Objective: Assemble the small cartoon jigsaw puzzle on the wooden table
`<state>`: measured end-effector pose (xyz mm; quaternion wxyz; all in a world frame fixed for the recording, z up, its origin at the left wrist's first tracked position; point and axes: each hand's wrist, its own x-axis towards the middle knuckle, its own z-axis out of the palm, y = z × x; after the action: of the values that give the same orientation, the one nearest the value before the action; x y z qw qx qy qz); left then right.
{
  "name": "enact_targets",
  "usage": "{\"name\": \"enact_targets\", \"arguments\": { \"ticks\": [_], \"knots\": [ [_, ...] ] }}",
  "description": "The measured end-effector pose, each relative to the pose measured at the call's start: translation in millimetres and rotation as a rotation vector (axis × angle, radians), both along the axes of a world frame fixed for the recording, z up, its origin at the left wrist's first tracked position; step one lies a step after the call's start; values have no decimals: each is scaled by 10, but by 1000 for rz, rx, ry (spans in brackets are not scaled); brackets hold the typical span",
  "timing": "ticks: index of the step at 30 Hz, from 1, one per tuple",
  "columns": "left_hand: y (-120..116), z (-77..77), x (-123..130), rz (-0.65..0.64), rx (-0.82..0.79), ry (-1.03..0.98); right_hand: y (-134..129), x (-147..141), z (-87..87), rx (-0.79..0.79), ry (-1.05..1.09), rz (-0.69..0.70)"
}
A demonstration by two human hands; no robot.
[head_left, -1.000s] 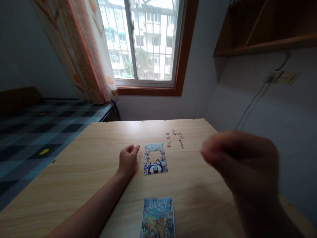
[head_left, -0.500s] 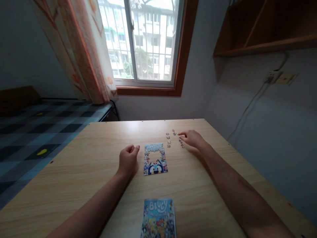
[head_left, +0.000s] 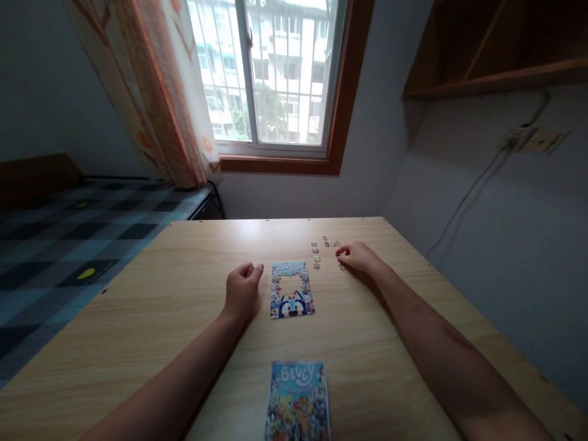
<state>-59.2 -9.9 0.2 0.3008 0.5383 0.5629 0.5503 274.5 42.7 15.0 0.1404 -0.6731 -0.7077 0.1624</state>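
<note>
A partly assembled jigsaw puzzle [head_left: 293, 308] lies flat on the table, with a bare gap in its middle and a blue dog's face along its lower part. Just left of it rests my left hand [head_left: 243, 286], curled into a fist with the thumb on top; no object shows in it. Beyond the puzzle to the right, my right hand [head_left: 361, 256] has its thumb and fingertips together at a small dark jigsaw piece, partly hidden by the fingers. Several loose jigsaw pieces [head_left: 316, 264] are scattered to the left of those fingertips and just behind them.
A printed sheet [head_left: 298, 398] with the word BLUEY and many characters lies nearest me on the wooden table [head_left: 184, 269]. The table's far edge faces a window [head_left: 275, 79]. A checked bed [head_left: 92, 226] stands to the left; a cable [head_left: 463, 199] runs down the right wall.
My right fingertips have moved slightly nearer, from the upper pieces to a piece at the right, and have closed together. My left fist stays beside the puzzle. The whole view has shifted a little.
</note>
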Motion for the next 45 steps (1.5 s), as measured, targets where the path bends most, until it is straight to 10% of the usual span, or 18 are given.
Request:
{"name": "enact_targets", "arguments": {
  "ticks": [14, 28, 45],
  "knots": [
    [-2, -21, 9, -1, 4, 34, -8, -52, 114, 87, 335, -22],
    [-81, 75, 4, -240, 226, 305, -593, -1254, -106, -37, 1066, 274],
    [-35, 55, -13, -455, 209, 406, -730, -1378, -157, -55, 1203, 246]
  ]
}}
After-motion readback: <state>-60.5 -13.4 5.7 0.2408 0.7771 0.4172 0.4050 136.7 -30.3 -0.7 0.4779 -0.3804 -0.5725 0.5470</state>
